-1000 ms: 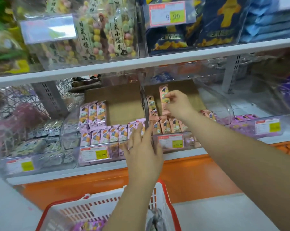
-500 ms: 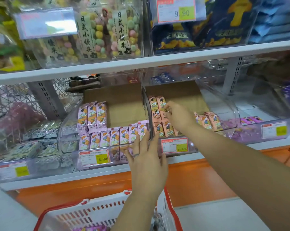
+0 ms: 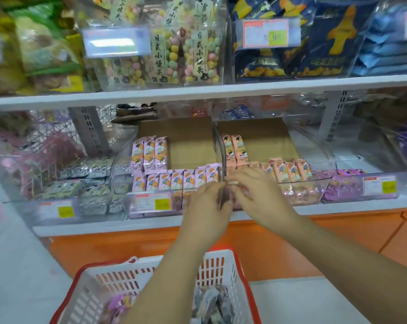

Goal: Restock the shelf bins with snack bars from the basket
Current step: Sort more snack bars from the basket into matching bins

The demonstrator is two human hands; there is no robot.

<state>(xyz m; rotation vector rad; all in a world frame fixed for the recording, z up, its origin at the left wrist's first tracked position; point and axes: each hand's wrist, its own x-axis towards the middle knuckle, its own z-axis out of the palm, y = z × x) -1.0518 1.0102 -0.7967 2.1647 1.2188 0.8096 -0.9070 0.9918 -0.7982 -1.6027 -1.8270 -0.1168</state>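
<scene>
At the front of the clear divider (image 3: 221, 155) between two shelf bins, the left hand (image 3: 207, 204) and right hand (image 3: 258, 195) meet, fingers curled (too blurred to tell whether either pinches anything). Pink snack bars (image 3: 172, 181) stand in the left bin and peach snack bars (image 3: 289, 170) in the right. The basket (image 3: 139, 267) below the forearms holds more packs.

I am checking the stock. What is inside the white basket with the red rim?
Inside the basket lie purple-wrapped packs on the left and grey-wrapped packs on the right. The left forearm covers the middle, and the frame cuts off the near part.
</scene>
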